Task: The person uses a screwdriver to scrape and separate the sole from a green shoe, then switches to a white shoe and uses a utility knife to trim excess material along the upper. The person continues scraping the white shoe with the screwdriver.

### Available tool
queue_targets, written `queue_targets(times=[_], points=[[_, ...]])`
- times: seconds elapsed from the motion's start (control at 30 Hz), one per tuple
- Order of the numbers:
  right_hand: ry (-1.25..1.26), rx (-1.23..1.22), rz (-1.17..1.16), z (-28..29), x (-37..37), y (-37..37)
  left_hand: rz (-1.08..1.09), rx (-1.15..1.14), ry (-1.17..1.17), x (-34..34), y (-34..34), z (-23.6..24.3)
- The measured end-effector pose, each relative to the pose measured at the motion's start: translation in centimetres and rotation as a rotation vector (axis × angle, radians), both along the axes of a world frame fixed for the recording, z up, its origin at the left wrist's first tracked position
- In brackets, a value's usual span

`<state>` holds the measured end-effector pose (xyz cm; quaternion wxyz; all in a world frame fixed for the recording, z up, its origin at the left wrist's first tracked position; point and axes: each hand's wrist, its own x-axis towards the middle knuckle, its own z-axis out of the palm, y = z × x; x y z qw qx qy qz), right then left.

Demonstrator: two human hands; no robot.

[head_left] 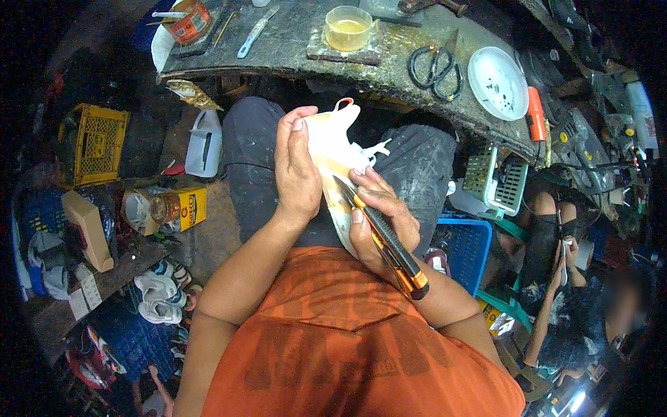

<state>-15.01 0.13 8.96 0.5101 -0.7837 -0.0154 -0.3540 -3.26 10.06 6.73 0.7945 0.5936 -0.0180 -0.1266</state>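
A white sneaker with loose laces and a tan band along its side is held over my lap. My left hand grips it from the left, thumb and fingertips near its upper end. My right hand is closed on a black and orange utility knife, its tip against the tan band, while the fingers also rest on the shoe. The lower part of the shoe is partly hidden behind my hand and the knife.
A workbench ahead holds scissors, a cup of yellowish liquid and a white dish. At left are a yellow crate and several shoes. A blue basket and a seated co-worker are at right.
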Motion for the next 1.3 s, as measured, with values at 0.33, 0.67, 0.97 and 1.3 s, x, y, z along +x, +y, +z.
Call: queue_targets(times=[0.33, 0.67, 0.97, 1.3], points=[[-0.037, 0.021, 0.045, -0.45, -0.42, -0.04, -0.017, 0.008, -0.007, 0.36, 0.06, -0.77], [-0.014, -0.012, 0.047, -0.15, -0.33, -0.11, 0.000, -0.016, 0.021, 0.28, 0.06, -0.52], [-0.017, 0.025, 0.017, -0.27, -0.16, -0.06, 0.002, -0.025, 0.034, 0.30, -0.06, -0.49], [-0.007, 0.023, 0.027, -0.59, -0.52, -0.07, -0.008, -0.028, 0.043, 0.24, -0.10, -0.48]])
